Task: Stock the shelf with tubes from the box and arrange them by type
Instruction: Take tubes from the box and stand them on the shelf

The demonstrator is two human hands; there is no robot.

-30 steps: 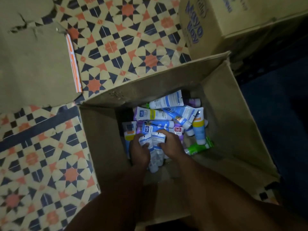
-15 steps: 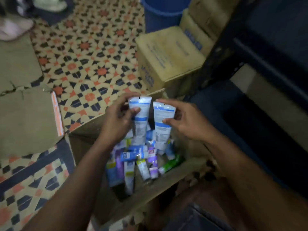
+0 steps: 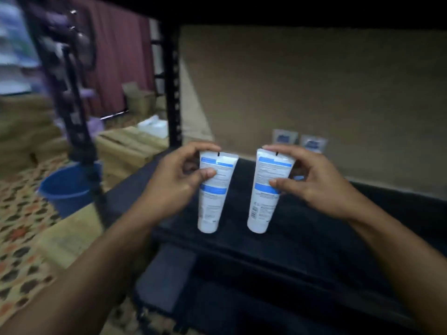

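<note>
Left hand (image 3: 174,182) pinches the left tube (image 3: 214,197) near its crimped top, thumb on the label. Right hand (image 3: 312,182) grips the matching right tube (image 3: 266,197) the same way. Both are upright, cap-down, and apart over the front of the dark shelf (image 3: 314,233); can't tell if they touch it. Two more tubes (image 3: 284,136) stand at the shelf's back, with bare board in between. Left of the shelf are a blue bucket (image 3: 65,189) and cardboard boxes (image 3: 128,146) on a patterned floor (image 3: 19,226).
</note>
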